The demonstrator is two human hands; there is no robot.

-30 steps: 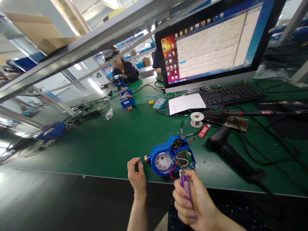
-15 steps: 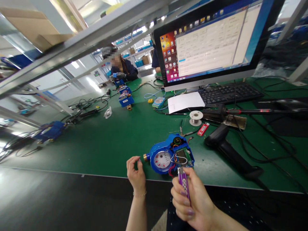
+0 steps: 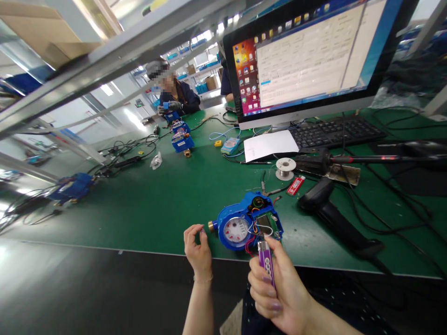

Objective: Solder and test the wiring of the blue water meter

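A blue water meter [image 3: 235, 230] lies near the table's front edge, its round dial up and its electronics housing open, with loose wires and a circuit board showing. My right hand [image 3: 274, 281] is wrapped round a purple lighter [image 3: 266, 263], held upright just in front of the housing. Left of the meter's brass fitting [image 3: 211, 226] is my left hand [image 3: 198, 251], fingers curled and the thumb near the index finger. Whether a small thing is between those fingertips is too small to tell.
A black scanner [image 3: 338, 223], a solder spool [image 3: 285, 168] and a red-and-white packet [image 3: 295, 185] lie at right. Behind stand a monitor [image 3: 307, 65] and keyboard [image 3: 335, 132]. More blue meters [image 3: 182, 142] and cables lie farther off, near a seated person [image 3: 181, 95] in grey gloves.
The right index finger has shifted slightly at the lighter's top. The view has tilted a little. The person across the table has moved their gloved hands slightly.
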